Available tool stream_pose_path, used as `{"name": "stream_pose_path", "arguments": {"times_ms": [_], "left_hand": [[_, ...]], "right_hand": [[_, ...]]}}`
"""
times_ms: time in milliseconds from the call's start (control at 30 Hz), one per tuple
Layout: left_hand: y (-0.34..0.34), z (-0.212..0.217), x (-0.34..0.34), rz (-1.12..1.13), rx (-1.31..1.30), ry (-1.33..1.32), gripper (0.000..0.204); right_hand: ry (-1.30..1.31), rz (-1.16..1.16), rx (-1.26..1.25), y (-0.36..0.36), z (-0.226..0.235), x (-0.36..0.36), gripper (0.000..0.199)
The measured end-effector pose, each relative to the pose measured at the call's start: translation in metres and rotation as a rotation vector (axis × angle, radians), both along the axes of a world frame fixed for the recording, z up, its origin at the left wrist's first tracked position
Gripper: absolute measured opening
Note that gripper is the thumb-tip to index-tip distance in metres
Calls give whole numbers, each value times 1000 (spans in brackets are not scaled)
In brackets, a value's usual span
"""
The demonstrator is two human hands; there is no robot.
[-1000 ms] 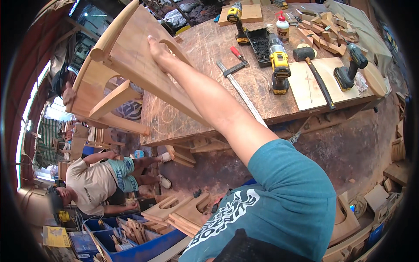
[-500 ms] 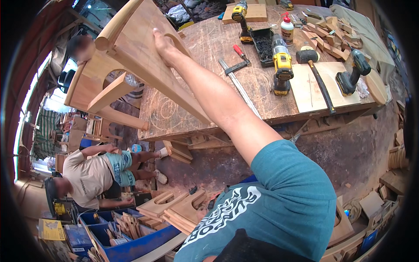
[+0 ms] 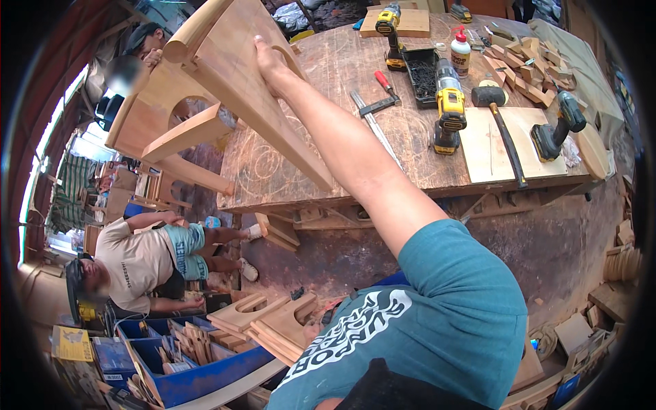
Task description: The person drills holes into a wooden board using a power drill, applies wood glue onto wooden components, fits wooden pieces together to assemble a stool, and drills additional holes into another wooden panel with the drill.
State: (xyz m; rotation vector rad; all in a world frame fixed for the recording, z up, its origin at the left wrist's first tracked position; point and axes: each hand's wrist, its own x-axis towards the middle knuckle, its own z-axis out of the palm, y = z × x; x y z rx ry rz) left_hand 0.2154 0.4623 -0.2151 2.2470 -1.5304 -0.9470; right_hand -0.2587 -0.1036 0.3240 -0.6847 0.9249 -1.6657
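A light-brown wooden furniture frame (image 3: 236, 58) stands tilted at the table's left end. It has two panels with arched cutouts, rounded top rails and a thick crossbar (image 3: 184, 133) between them. My right arm reaches up and left to the nearer panel. My right hand (image 3: 275, 72) grips that panel beside its cutout, one digit stretched along the face; the other fingers are hidden behind the wood. A co-worker's hand (image 3: 152, 59) is at the top of the farther panel. My left hand does not show.
On the worn worktable (image 3: 328, 68) are yellow-black drills (image 3: 451, 106), a screw tray (image 3: 421, 75), a clamp (image 3: 379, 102), a glue bottle (image 3: 460, 55), a mallet (image 3: 499, 123) and wood offcuts (image 3: 526, 65). Another person (image 3: 147, 260) is at left, near a blue bin (image 3: 212, 376).
The view has shifted slightly, moving the table things right. The co-worker behind the frame shows more of the head and hand. My right hand keeps its place on the panel.
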Motion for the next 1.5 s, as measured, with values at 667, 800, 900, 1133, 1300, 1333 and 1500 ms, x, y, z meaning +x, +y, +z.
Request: {"name": "stream_pose_path", "arguments": {"times_ms": [667, 800, 900, 1133, 1300, 1333, 1500], "left_hand": [[3, 6, -10, -30, -38, 13, 38], [0, 7, -12, -24, -41, -15, 40], [-2, 10, -15, -6, 23, -23, 40], [3, 3, -13, 98, 102, 52, 39], [-6, 5, -19, 114, 102, 58, 38], [-10, 7, -21, 109, 102, 63, 37], [-1, 6, -14, 84, 84, 97, 35]], "right_hand": [[-45, 74, 13, 9, 1, -5, 87], [-28, 60, -4, -5, -5, -7, 86], [-60, 68, -11, -15, -8, -7, 85], [-60, 83, -5, -2, -3, 1, 88], [-74, 79, -27, -4, -5, -7, 91], [-75, 76, -25, -6, -7, -10, 90], [-66, 71, 11, 11, 2, -1, 90]]}}
